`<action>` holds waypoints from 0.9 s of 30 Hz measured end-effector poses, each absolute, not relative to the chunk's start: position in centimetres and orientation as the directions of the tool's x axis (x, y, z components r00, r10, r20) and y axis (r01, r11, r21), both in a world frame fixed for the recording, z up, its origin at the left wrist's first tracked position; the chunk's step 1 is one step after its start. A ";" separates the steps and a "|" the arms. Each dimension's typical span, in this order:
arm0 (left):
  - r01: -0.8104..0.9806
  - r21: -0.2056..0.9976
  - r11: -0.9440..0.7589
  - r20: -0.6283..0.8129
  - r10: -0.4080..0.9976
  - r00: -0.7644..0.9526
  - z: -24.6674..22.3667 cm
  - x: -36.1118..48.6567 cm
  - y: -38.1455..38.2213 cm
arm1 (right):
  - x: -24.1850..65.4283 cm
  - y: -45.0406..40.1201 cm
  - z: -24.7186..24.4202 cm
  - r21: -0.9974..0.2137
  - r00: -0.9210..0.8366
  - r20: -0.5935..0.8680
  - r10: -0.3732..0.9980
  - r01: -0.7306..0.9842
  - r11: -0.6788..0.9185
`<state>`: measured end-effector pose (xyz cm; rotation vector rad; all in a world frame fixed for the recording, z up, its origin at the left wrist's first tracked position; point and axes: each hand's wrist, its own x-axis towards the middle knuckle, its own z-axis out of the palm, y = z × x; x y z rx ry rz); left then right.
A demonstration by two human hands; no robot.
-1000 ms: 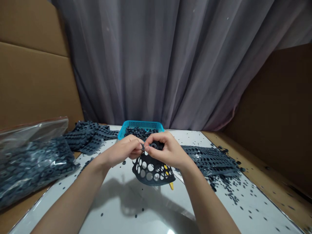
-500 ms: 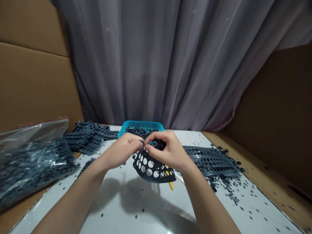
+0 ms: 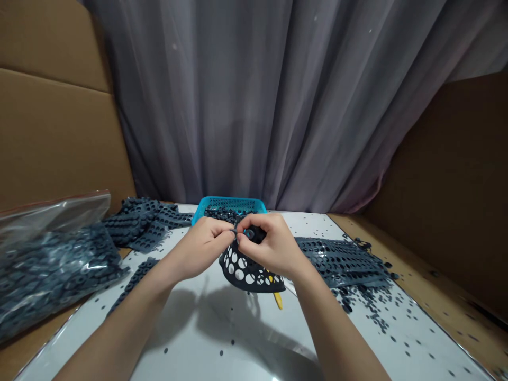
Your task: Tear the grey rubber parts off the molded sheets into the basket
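Observation:
Over the middle of the table a black flexible sheet with round holes [image 3: 243,267] hangs curved from my fingers. My left hand [image 3: 206,246] is closed, thumb and forefinger pinching a small dark piece at the sheet's upper edge; its exact shape is too small to tell. Fingertip to fingertip with it, my right hand [image 3: 272,246] is also closed, pinching the upper part of the sheet. A dark ring [image 3: 249,233] shows inside the curl of my right fingers. Beneath the sheet, a yellow pointed object [image 3: 278,301] partly shows.
Behind my hands stands a blue basket [image 3: 201,206] holding small dark pieces. Perforated sheets [image 3: 341,259] lie at right beside scattered black discs [image 3: 373,312]. At left are a clear bag of grey rings [image 3: 59,270] and more dark sheets [image 3: 145,219]. Cardboard walls [image 3: 51,132] flank the table.
The hanging sheet has lifted slightly and curled. My left hand has turned a little, its thumb lower, and both hands' fingertips remain together.

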<state>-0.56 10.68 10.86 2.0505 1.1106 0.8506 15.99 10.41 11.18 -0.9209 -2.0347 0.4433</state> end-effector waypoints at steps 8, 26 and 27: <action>0.434 0.789 -0.435 0.240 0.869 0.433 10.7 -0.6 11.2 | 16.1 10.9 11.1 -0.601 -0.385 0.536 0.752 0.452 0.659; 0.735 0.578 -0.354 0.448 0.891 0.076 -0.9 -6.3 23.1 | 18.9 12.5 11.5 -0.623 -0.492 0.280 0.824 0.560 0.546; 0.741 0.563 -0.365 0.453 0.887 0.092 -1.1 -6.3 23.2 | 18.8 12.5 11.5 -0.624 -0.493 0.274 0.826 0.562 0.542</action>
